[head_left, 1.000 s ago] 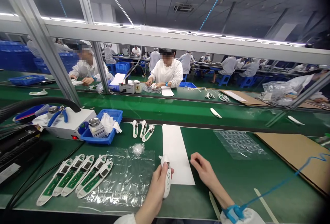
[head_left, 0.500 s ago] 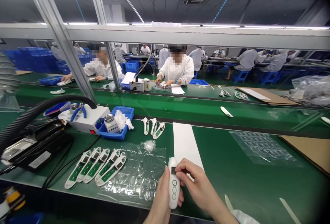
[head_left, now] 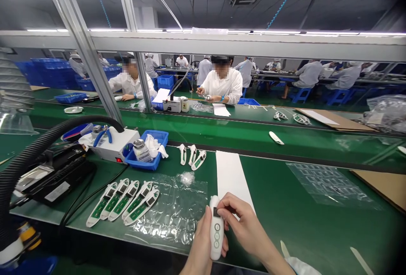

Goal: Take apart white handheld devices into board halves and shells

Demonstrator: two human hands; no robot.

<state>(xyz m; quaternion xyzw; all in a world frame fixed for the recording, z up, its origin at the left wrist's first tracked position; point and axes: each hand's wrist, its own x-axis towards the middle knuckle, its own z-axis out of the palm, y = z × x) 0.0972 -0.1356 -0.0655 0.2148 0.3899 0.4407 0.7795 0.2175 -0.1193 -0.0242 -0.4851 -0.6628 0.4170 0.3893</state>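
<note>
My left hand [head_left: 201, 245] grips a white handheld device [head_left: 216, 230] with a small dark screen and round buttons, holding it upright over the green bench's near edge. My right hand [head_left: 242, 224] pinches at the device's top by the screen, fingers curled together. Just behind them lies a white paper strip [head_left: 231, 173]. Left of my hands a clear plastic bag [head_left: 174, 211] lies flat, and beyond it is a row of several open white shells with green circuit boards [head_left: 125, 201].
A blue tray [head_left: 147, 162] with a jar and cloth sits beside a white box [head_left: 114, 142] with blue pliers. A black hose [head_left: 47, 140] arcs at left. Three more shells [head_left: 192, 156] lie mid-bench. Cardboard [head_left: 380, 184] lies right. Workers in white sit across the green conveyor [head_left: 222, 131].
My right hand came off the paper strip and closed on the top of the device. The device was raised nearer to me, and my view swung left.
</note>
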